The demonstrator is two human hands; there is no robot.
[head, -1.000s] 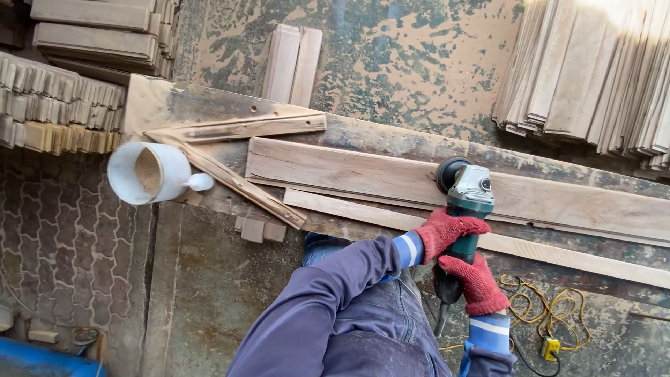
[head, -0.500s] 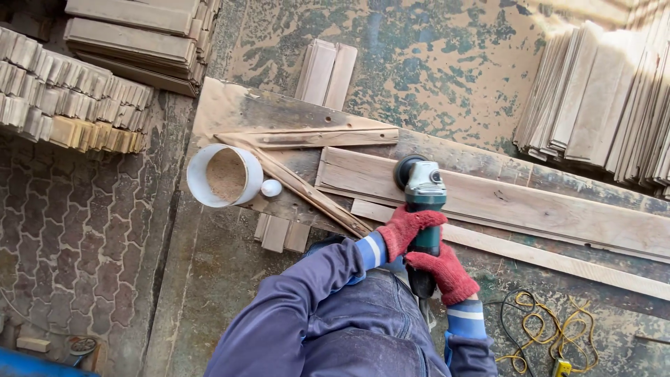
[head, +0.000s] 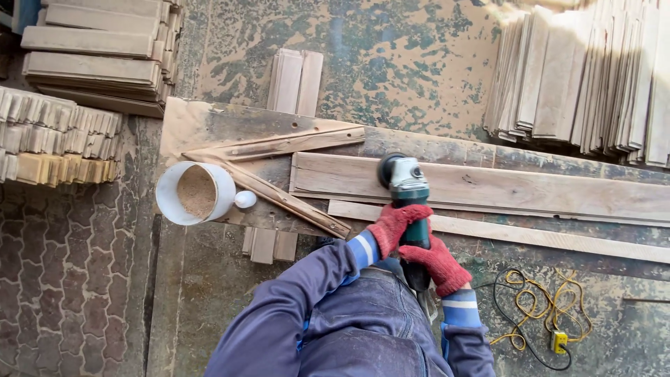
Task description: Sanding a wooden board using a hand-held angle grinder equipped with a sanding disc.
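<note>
Both my hands wear red gloves and grip a green and grey angle grinder (head: 406,183). My left hand (head: 394,225) wraps the body just behind the head. My right hand (head: 440,265) holds the rear handle, close to my lap. The grinder's disc rests on the left part of a long pale wooden plank (head: 523,190) lying across a worn workbench (head: 209,119). A thin wooden strip (head: 558,239) lies alongside the plank's near edge.
A white cylinder holding sawdust (head: 167,202) sits at the bench's left end beside angled wooden stops (head: 279,195). Stacks of boards stand top right (head: 579,77) and top left (head: 91,49). A yellow cable with plug (head: 551,318) lies on the floor at the right.
The grinder has travelled left along the plank, with both hands still on it. The view has shifted with my head.
</note>
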